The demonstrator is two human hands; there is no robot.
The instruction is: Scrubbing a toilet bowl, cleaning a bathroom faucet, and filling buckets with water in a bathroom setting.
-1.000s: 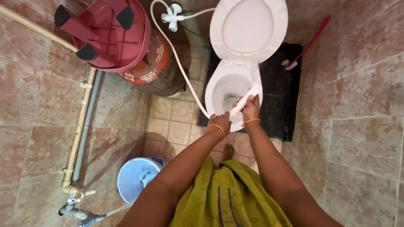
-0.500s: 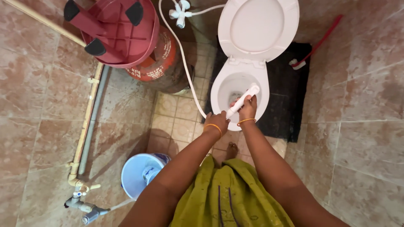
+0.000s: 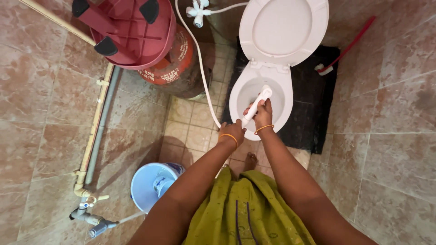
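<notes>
A big white toilet (image 3: 254, 97) stands with its lid (image 3: 284, 29) up, on a black mat (image 3: 318, 90). Next to it sits a red gas tank (image 3: 175, 68) with a dark red stool (image 3: 129, 29) upside down on top. A light blue bucket (image 3: 147, 183) is lower down, by the wall pipes (image 3: 97, 131). A red brush (image 3: 345, 50) leans on the wall. The right hand (image 3: 262, 115) is closed tight around a white sprayer (image 3: 257, 103), held over the bowl. The left hand (image 3: 232, 130) is curled at the sprayer's bottom end, where the thin white hose (image 3: 197, 59) joins it.
</notes>
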